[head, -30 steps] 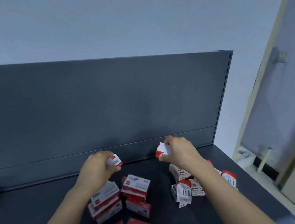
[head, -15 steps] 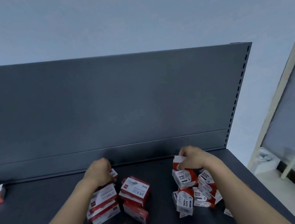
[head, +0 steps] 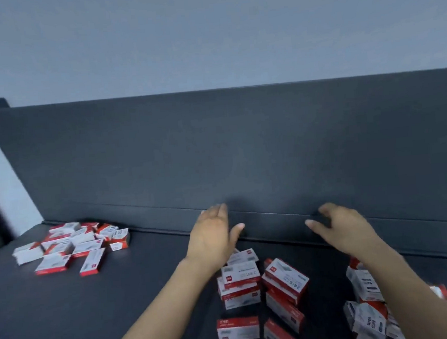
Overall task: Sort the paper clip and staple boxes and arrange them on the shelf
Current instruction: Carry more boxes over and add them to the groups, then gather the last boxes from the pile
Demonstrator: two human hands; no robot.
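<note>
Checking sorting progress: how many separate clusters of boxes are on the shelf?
3: a far-left pile, a middle cluster, a right cluster partly covered by the right forearm. More may lie outside the frame.

txt | "24/6" – red/white staple box (head: 286, 278), upside down | "PAPER CLIPS" – white box (head: 369, 321), blurry

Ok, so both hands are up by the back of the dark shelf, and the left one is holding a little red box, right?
No. The head view shows the left hand holding nothing, fingers spread. It and the right hand are up by the back of the dark shelf; the red and white boxes lie below.
</note>
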